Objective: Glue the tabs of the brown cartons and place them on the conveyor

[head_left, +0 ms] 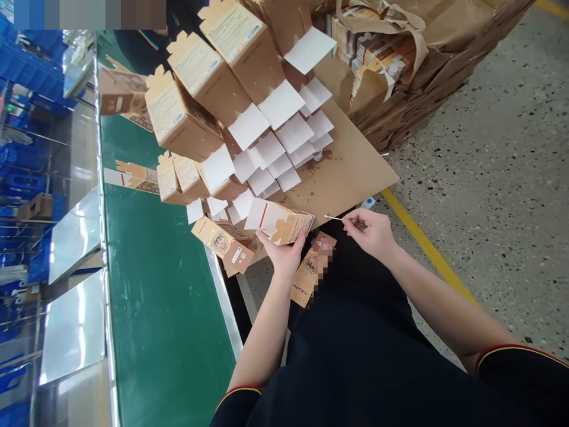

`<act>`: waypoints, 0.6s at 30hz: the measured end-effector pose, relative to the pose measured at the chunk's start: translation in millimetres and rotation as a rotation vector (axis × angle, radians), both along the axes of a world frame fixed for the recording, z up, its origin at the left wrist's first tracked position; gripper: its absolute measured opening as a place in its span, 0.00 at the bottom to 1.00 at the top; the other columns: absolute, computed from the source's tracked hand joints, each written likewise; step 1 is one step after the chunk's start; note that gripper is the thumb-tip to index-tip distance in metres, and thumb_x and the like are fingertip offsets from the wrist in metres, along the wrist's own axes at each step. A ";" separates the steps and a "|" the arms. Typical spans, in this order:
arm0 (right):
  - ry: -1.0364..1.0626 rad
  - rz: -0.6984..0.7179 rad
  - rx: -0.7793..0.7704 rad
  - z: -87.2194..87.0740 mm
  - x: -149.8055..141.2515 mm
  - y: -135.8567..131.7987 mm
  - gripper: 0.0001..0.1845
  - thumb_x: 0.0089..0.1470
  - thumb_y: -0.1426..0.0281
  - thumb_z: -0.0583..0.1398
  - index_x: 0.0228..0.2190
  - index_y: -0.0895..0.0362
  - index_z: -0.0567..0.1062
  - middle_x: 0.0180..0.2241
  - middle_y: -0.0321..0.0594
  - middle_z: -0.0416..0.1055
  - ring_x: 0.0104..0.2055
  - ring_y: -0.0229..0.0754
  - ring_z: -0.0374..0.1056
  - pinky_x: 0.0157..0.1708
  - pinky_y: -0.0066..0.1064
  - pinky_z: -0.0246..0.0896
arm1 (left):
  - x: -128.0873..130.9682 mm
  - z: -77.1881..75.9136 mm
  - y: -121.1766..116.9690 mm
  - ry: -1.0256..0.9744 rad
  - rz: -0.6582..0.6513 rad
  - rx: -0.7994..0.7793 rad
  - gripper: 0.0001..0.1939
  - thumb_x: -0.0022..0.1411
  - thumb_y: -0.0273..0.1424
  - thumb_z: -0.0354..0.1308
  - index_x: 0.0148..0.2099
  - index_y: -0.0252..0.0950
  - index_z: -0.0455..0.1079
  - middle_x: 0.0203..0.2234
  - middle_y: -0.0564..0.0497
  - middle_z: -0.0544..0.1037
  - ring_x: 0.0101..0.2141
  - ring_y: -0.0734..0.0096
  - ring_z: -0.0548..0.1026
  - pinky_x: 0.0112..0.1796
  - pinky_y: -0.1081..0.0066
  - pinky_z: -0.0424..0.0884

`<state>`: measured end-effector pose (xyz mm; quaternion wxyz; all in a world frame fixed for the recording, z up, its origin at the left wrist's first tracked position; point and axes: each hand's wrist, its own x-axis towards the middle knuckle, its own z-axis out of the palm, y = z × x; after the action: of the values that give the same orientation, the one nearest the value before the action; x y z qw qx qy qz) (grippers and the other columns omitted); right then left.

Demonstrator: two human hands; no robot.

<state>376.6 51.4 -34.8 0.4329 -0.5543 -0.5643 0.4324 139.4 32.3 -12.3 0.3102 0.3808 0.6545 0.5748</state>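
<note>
My left hand [287, 252] grips a small brown cardboard box [293, 225], its white flap with a red stripe pointing left. In my right hand [371, 234], thumb and fingers pinch a thin pale stick [332, 218], possibly a cotton swab, its tip a short way right of the box. A flat printed carton [311, 270] lies on my lap below the box. Another printed carton [222, 244] lies left of my left hand at the board's edge. Beyond my hands, several open boxes [195, 65] stand in rows with white flaps [282, 104] out.
The boxes stand on a brown cardboard sheet [355, 172]. A green conveyor belt [164, 308] runs along the left, carrying further cartons [137, 176]. Brown paper bundles [427, 71] with stacked cartons sit at the back right. Speckled floor [502, 196] with a yellow line lies right.
</note>
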 end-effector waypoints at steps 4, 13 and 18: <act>0.023 -0.032 -0.019 -1.2 5.6 -13.2 0.17 0.68 0.50 0.67 0.36 0.50 0.83 0.29 0.40 0.82 0.30 0.47 0.80 0.34 0.40 0.79 | -3.4 0.7 6.4 0.080 -0.032 0.052 0.47 0.51 0.49 0.88 0.59 0.42 0.63 0.63 0.32 0.79 0.70 0.42 0.79 0.75 0.46 0.69; 0.072 -0.068 0.052 0.1 8.2 -23.2 0.15 0.69 0.55 0.68 0.35 0.51 0.83 0.28 0.39 0.81 0.29 0.45 0.79 0.32 0.37 0.76 | -5.5 -4.9 4.4 0.421 -0.059 -0.003 0.42 0.56 0.42 0.83 0.60 0.45 0.57 0.63 0.37 0.78 0.65 0.49 0.82 0.65 0.51 0.80; 0.051 -0.092 0.055 4.1 15.0 -26.3 0.15 0.68 0.55 0.69 0.34 0.51 0.84 0.27 0.39 0.81 0.28 0.44 0.78 0.32 0.37 0.77 | -6.8 -14.6 8.5 0.465 -0.028 -0.009 0.42 0.57 0.42 0.83 0.62 0.44 0.59 0.62 0.38 0.79 0.63 0.51 0.83 0.64 0.54 0.80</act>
<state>391.7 25.0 -30.7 0.4815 -0.5563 -0.5386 0.4105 132.6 40.8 -26.9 0.1608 0.5107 0.7056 0.4642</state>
